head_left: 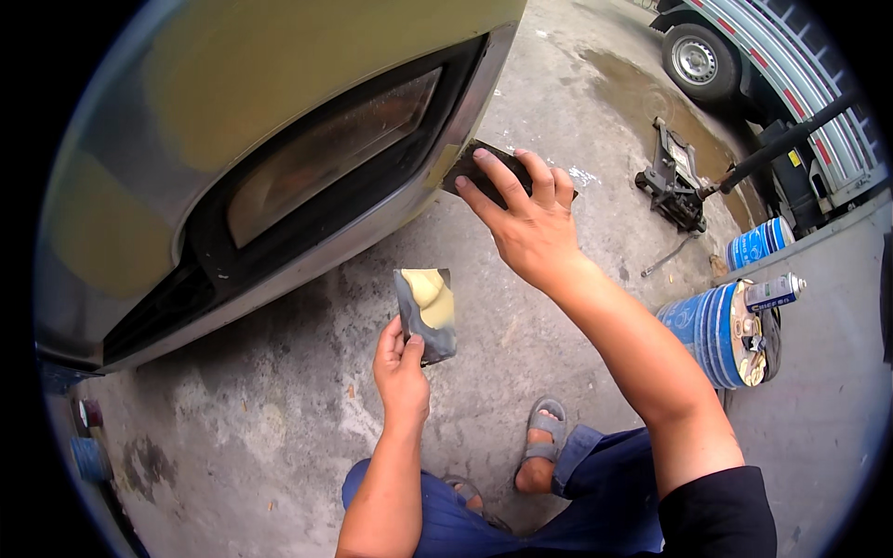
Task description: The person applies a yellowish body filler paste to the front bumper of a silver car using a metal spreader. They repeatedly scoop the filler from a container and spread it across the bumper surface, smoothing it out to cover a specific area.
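Note:
My left hand (402, 379) is closed on a small flat putty board (435, 348), smeared grey, with a thick dab of pale yellow putty (428, 293) on it. Reaching up to the right, my right hand (532, 228) grips a dark, flat spreader (465, 167) with its fingers laid over the face. The spreader's left edge is at the rear edge of a vehicle body panel (307, 46); whether it presses on the panel I cannot tell. Yellowish filler patches (102, 232) cover parts of this grey panel. A black-framed recess (335, 153) with a dusty pane sits in it.
On the right, a floor jack (679, 172) lies by a puddle (633, 93) and a parked truck (791, 70). Blue buckets (702, 325) stand along a grey sheet, one with a spray can (774, 292) on top. My sandalled feet (541, 437) are on the concrete below.

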`<state>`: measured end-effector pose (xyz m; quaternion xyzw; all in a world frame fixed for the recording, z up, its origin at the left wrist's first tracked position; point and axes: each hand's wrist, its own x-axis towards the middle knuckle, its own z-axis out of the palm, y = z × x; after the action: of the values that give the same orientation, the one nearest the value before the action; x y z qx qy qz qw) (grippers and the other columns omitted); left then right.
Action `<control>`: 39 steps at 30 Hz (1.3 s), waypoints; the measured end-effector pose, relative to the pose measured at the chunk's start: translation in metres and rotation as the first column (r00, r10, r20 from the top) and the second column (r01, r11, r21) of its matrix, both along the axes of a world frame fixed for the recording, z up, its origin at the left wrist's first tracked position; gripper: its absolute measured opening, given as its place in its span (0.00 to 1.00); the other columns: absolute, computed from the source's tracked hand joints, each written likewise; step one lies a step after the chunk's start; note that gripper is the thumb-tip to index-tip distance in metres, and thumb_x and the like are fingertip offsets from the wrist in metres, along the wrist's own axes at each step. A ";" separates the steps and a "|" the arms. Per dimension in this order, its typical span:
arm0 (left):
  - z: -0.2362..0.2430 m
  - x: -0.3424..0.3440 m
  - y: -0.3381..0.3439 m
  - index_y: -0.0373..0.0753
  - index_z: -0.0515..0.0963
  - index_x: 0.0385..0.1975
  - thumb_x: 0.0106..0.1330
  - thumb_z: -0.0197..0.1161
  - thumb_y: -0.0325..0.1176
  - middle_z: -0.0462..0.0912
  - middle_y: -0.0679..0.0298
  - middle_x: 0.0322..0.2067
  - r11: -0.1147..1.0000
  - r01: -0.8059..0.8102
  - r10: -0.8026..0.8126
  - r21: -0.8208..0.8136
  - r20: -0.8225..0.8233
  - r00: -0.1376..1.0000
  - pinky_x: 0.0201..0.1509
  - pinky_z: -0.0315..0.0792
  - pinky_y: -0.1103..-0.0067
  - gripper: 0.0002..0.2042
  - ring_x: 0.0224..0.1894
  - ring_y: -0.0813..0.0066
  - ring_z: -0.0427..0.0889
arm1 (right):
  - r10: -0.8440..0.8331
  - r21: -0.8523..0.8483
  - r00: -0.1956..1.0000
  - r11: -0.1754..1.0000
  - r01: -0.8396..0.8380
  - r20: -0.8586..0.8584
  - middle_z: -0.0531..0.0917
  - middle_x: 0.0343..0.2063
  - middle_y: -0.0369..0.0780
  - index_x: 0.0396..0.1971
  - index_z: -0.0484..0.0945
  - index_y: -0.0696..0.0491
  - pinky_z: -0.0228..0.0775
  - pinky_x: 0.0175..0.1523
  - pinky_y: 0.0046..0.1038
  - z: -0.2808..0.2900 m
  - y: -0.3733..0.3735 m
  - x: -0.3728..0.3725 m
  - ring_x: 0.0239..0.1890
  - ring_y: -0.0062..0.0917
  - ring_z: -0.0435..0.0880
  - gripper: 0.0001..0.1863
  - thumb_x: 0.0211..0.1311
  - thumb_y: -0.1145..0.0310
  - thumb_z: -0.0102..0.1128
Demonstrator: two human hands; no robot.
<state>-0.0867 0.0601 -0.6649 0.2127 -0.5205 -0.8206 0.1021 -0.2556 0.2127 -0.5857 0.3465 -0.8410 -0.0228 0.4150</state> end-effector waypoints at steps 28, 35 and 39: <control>-0.007 -0.004 0.002 0.27 0.65 0.59 0.68 0.46 0.20 0.74 0.52 0.56 1.000 0.011 -0.011 0.023 0.016 1.000 0.62 0.65 0.78 0.19 0.58 0.70 0.73 | 0.077 0.110 0.997 0.991 -0.075 -0.022 0.68 0.60 0.29 0.47 0.80 0.37 0.52 0.62 0.41 0.068 0.016 -0.023 0.61 0.36 0.62 0.22 0.50 0.71 0.58; -0.006 -0.004 0.002 0.26 0.65 0.58 0.68 0.46 0.20 0.74 0.53 0.56 1.000 0.010 -0.010 0.011 0.009 1.000 0.61 0.65 0.78 0.19 0.58 0.71 0.73 | 0.008 0.083 0.999 0.996 -0.011 0.037 0.67 0.61 0.29 0.48 0.80 0.36 0.51 0.63 0.41 0.055 0.031 -0.023 0.62 0.35 0.62 0.24 0.49 0.74 0.57; -0.004 -0.002 0.001 0.26 0.65 0.58 0.67 0.46 0.20 0.74 0.53 0.55 1.000 0.016 -0.015 0.014 -0.002 1.000 0.61 0.65 0.78 0.19 0.57 0.71 0.74 | 0.034 0.022 0.999 0.999 -0.035 0.030 0.67 0.61 0.30 0.49 0.79 0.36 0.51 0.63 0.41 0.061 0.031 -0.017 0.62 0.35 0.62 0.25 0.50 0.75 0.56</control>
<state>-0.0889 0.0615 -0.6685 0.2085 -0.5162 -0.8253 0.0948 -0.2727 0.2440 -0.5244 0.3658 -0.8406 -0.0199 0.3989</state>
